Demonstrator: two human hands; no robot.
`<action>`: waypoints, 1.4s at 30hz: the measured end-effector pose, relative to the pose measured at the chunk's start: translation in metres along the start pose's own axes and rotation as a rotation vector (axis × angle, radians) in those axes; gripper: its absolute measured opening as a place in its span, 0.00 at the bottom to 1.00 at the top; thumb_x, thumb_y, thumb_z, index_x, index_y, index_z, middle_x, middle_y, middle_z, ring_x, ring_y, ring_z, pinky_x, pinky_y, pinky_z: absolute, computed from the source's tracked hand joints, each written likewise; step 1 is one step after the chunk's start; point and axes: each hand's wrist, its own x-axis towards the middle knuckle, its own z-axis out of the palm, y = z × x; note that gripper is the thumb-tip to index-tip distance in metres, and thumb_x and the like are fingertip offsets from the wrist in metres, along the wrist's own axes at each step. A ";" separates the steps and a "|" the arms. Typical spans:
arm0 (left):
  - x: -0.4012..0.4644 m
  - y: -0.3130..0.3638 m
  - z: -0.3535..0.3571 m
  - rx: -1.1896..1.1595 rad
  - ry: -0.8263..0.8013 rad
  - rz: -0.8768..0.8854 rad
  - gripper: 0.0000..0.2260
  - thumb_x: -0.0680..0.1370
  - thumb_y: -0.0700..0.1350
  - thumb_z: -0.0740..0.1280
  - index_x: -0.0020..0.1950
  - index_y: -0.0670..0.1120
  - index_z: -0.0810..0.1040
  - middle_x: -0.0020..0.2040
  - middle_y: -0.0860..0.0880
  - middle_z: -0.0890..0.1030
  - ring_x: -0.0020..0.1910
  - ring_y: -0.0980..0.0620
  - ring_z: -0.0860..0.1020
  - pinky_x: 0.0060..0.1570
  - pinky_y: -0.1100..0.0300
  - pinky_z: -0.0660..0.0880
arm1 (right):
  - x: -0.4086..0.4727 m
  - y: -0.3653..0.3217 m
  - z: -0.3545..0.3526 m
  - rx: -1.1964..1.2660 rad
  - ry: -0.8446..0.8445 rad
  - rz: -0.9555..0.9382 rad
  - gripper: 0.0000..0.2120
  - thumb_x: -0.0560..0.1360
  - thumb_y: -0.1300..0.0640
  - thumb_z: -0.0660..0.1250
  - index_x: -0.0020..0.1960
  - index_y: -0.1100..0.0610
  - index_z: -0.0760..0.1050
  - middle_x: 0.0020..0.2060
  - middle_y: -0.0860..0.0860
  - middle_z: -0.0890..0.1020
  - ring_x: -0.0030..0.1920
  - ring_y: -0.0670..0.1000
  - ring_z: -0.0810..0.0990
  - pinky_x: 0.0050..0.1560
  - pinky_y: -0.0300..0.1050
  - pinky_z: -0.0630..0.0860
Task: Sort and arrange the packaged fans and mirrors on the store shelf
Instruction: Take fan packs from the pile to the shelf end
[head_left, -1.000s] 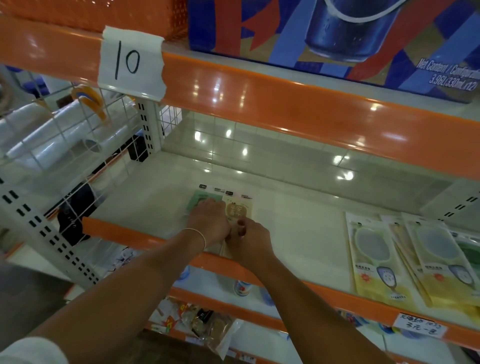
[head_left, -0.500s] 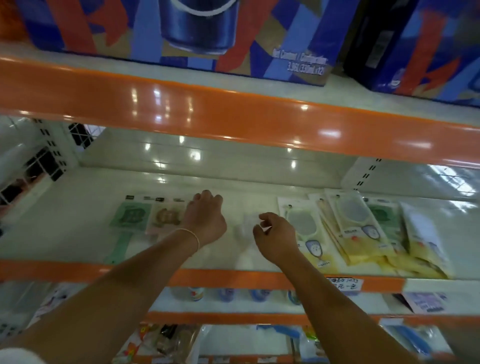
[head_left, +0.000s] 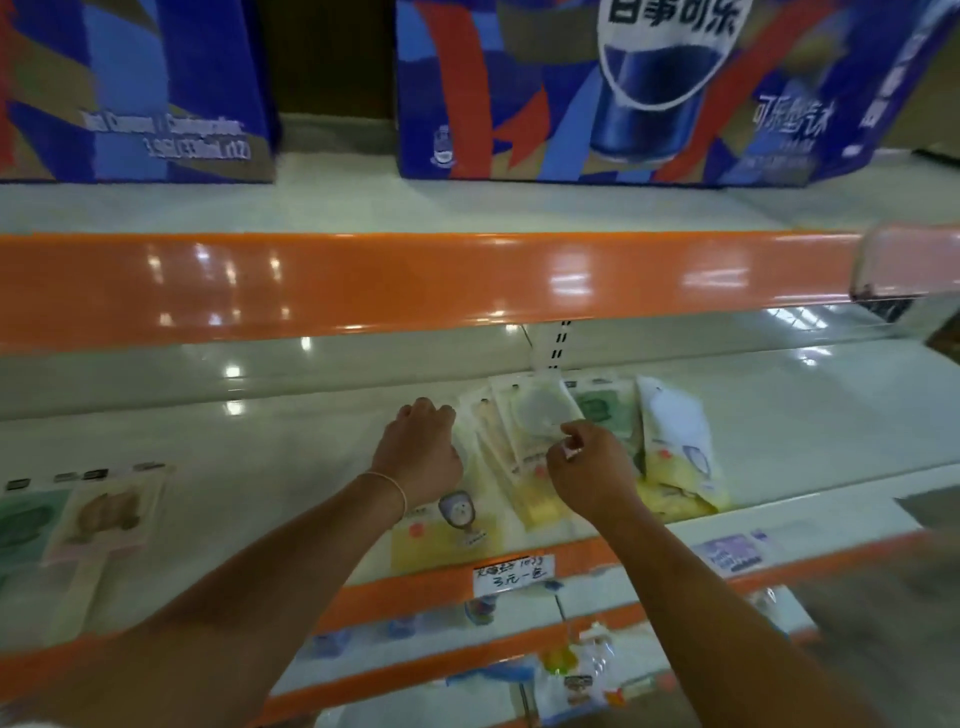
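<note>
A pile of yellow-and-clear packaged fans or mirrors (head_left: 535, 415) lies on the white middle shelf (head_left: 260, 457), fanned out and overlapping. My left hand (head_left: 421, 452) rests with curled fingers on the leftmost pack (head_left: 452, 535) of that pile. My right hand (head_left: 587, 467) hovers over the middle packs, its fingers curled and pinching at a pack's edge. A green-printed pack (head_left: 597, 408) and a white-and-yellow pack (head_left: 675, 447) lie to the right. Two separate packs, green (head_left: 26, 525) and pink (head_left: 109, 514), lie side by side at the far left of the same shelf.
Large blue cola cartons (head_left: 623, 88) stand on the shelf above, behind an orange rail (head_left: 415, 280). A handwritten price tag (head_left: 511, 571) is stuck on the front rail. Lower shelves hold small packaged goods (head_left: 576, 680). A pink object (head_left: 909, 265) juts in at the right.
My view and both hands have swung right, away from the green and pink packs that my hands were on, and both hands now reach the yellow pile.
</note>
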 end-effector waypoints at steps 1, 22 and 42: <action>0.006 0.012 0.004 0.000 -0.012 0.008 0.18 0.76 0.43 0.60 0.65 0.43 0.71 0.62 0.42 0.71 0.61 0.42 0.70 0.60 0.50 0.71 | 0.005 0.010 -0.008 -0.002 0.008 0.019 0.21 0.75 0.52 0.67 0.66 0.57 0.74 0.57 0.54 0.81 0.55 0.54 0.80 0.50 0.40 0.72; 0.045 0.107 0.049 -0.073 -0.182 0.136 0.13 0.78 0.42 0.58 0.61 0.43 0.73 0.57 0.45 0.75 0.55 0.44 0.75 0.54 0.49 0.75 | 0.072 0.067 -0.030 -0.113 -0.151 0.168 0.07 0.70 0.55 0.67 0.37 0.55 0.71 0.31 0.50 0.76 0.29 0.49 0.74 0.24 0.38 0.66; 0.028 0.086 0.035 -0.154 -0.197 0.089 0.19 0.79 0.42 0.58 0.70 0.44 0.68 0.66 0.44 0.71 0.64 0.44 0.71 0.61 0.53 0.71 | 0.053 0.049 -0.045 0.279 0.175 0.159 0.11 0.70 0.56 0.67 0.48 0.61 0.77 0.32 0.51 0.81 0.27 0.46 0.76 0.19 0.33 0.66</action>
